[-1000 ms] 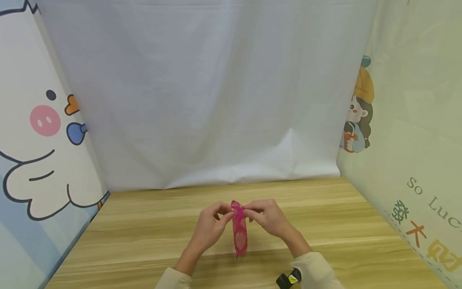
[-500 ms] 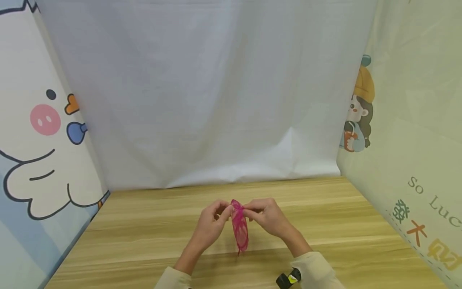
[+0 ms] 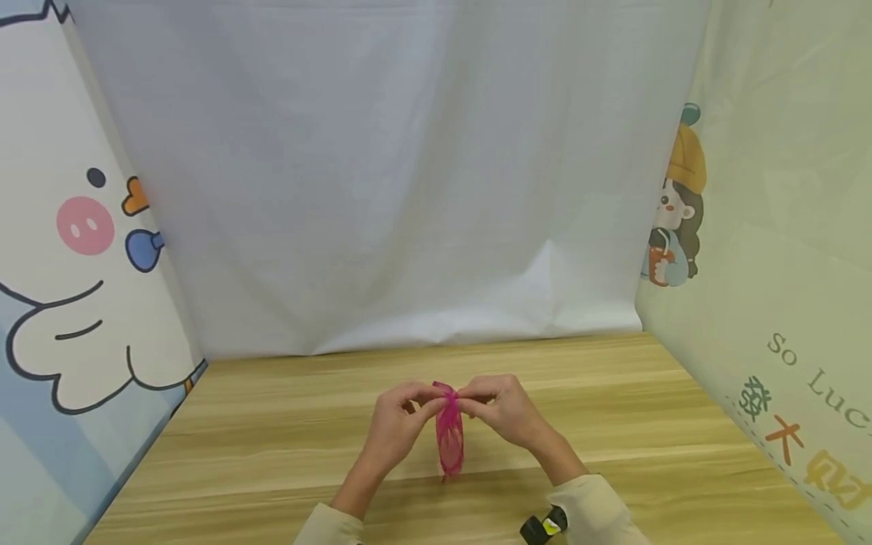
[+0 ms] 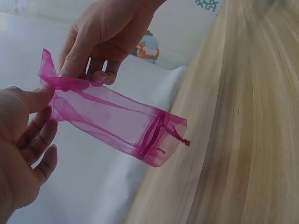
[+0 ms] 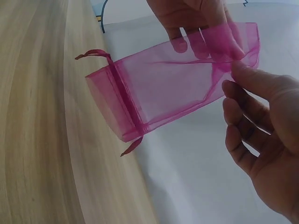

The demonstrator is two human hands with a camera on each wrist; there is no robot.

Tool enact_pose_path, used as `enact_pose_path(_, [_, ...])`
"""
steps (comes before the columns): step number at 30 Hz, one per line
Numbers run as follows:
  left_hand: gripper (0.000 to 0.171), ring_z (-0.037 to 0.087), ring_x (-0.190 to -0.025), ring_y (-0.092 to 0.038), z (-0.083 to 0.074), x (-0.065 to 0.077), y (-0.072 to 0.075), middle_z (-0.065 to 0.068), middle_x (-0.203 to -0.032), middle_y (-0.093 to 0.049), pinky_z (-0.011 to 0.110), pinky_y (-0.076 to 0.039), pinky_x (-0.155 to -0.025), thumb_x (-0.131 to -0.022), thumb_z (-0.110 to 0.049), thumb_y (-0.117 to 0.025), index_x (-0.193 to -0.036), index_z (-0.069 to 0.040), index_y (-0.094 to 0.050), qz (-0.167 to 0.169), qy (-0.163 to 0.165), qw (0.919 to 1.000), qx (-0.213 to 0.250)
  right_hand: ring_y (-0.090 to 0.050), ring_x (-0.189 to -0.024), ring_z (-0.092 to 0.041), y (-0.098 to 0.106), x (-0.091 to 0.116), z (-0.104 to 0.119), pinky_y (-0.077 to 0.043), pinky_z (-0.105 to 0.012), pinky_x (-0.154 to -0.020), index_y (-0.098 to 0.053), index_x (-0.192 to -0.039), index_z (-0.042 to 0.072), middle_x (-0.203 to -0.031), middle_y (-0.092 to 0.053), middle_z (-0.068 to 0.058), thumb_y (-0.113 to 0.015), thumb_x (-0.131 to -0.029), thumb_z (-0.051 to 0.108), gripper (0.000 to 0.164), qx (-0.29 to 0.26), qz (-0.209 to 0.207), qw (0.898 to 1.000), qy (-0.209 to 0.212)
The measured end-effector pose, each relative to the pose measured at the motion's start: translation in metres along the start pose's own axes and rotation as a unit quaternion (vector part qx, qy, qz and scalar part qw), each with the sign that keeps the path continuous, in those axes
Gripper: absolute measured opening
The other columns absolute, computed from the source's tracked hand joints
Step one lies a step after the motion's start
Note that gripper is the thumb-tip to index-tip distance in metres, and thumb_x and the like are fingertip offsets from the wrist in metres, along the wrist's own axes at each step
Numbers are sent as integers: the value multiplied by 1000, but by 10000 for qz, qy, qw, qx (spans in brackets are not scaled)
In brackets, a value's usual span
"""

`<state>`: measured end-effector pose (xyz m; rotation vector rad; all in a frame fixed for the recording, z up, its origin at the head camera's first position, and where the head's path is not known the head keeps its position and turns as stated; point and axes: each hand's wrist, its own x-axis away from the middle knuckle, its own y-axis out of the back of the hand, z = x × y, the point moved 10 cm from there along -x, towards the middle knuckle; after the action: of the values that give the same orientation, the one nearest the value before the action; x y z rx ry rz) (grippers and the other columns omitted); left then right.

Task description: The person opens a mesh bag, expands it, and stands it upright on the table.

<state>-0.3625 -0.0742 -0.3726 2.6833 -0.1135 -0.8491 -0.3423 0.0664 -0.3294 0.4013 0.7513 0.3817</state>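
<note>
A sheer magenta drawstring organza bag [image 3: 450,448] hangs upright above the table, its drawstring end downward. My left hand [image 3: 398,424] pinches its upper end between thumb and forefinger. From the other side my right hand [image 3: 507,412] pinches the same end, the fingertips of both hands almost meeting. In the left wrist view, the bag [image 4: 117,116] is see-through, with gathered cord channel and a knotted cord tail [image 4: 180,136] at its lower end. Two cord loops or tails [image 5: 93,53] stick out from the bag's sides in the right wrist view.
Below the hands lies a wood-grain table [image 3: 272,439]. A black object with a yellow-white mark [image 3: 545,526] is beside the right sleeve [image 3: 596,511]. A white sheet [image 3: 409,189] hangs behind, and printed cartoon panels stand left and right.
The bag's lower end swings slightly right, then back left. My left fingertips shift a little right, closer to the right ones. Both hands keep their pinch.
</note>
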Motion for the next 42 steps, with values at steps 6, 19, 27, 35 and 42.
enact_pose_path(6, [6,11,-78,-63,-3,-1,8,-9,-87,-71,26,-49,-64,-87,-9,-78,-87,-15,-76,-389,-178,9988,-222,-62,-67,-16,5,0,-2,-54,-31,-58,-77,-87,-2,-80,-71,-11,-74,-85,-6,5,163,-307,9993,-105])
enact_pose_path(19, [5,17,-82,-64,0,-3,7,-1,-90,-70,27,-50,-66,-90,-9,-75,-94,-9,-73,-233,213,9994,-110,-57,-65,-17,11,-2,-1,-50,-30,-57,-75,-85,-4,-78,-68,-13,-75,-83,-9,6,150,-561,9982,-127])
enact_pose_path(27, [24,18,-90,-64,11,1,-4,1,-99,-71,33,-52,-75,-101,-29,-61,-103,-9,-74,243,869,9955,272,-57,-65,-14,8,-1,2,-50,-30,-55,-75,-87,-5,-85,-70,-17,-74,-81,-12,9,99,-571,9983,1])
enact_pose_path(35, [16,12,-88,-62,7,1,-6,-4,-96,-72,30,-48,-70,-97,-26,-68,-94,-15,-80,427,635,9969,185,-59,-63,-15,5,-1,2,-49,-30,-54,-76,-87,-3,-81,-72,-13,-74,-84,-10,8,130,-437,9989,-97])
enact_pose_path(42, [8,15,-86,-63,9,2,-4,0,-94,-74,27,-47,-68,-93,-16,-73,-94,-12,-79,346,766,9954,463,-59,-63,-18,-1,1,-20,-49,-30,-55,-75,-93,-3,-86,-74,-14,-73,-86,-8,9,114,-320,9987,-369])
